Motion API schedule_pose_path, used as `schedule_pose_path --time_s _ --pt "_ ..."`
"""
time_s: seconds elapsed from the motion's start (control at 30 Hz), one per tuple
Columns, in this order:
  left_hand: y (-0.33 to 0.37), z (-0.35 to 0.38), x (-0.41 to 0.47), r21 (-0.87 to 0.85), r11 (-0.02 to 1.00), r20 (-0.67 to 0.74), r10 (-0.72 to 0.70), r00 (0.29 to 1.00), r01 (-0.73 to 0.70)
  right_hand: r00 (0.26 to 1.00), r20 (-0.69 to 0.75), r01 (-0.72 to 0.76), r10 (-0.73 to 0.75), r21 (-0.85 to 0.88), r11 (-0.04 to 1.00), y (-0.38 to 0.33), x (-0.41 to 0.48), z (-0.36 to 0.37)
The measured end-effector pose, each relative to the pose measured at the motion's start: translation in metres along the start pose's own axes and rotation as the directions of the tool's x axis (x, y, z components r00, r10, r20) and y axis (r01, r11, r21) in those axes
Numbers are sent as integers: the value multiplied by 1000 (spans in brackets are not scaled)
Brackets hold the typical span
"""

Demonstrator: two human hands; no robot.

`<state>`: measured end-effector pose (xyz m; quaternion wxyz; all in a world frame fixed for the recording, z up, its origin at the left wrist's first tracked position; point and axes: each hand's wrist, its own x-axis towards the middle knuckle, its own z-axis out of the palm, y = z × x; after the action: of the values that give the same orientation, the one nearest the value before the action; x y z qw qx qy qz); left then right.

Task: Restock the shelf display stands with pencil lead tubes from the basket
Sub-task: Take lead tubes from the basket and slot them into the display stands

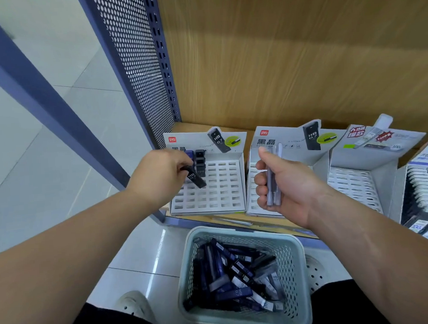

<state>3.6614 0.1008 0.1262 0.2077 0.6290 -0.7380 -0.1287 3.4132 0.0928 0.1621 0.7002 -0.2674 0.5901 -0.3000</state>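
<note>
My left hand [158,175] pinches a black HB 0.7 lead tube [195,178] over the left white display stand [224,186]. That stand has many open slots; a few dark tubes [199,160] stand in its back-left corner. My right hand [282,182] grips a small bunch of pale lead tubes [273,183] upright in front of the second stand [251,174]. Below, a pale green perforated basket [293,264] on the floor holds several dark blue, black and clear tubes [235,280].
A third stand [354,180] with open slots and a fourth stand [425,189] full of tubes sit further right on the wooden shelf. A perforated blue metal side panel [137,66] bounds the shelf on the left. Tiled floor lies beyond it.
</note>
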Motion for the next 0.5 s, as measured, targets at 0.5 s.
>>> schedule_pose_path --time_s 0.5 --pt "-2 15 16 93 989 86 106 991 -114 1000 23 -6 6 12 1000 -6 2 -7"
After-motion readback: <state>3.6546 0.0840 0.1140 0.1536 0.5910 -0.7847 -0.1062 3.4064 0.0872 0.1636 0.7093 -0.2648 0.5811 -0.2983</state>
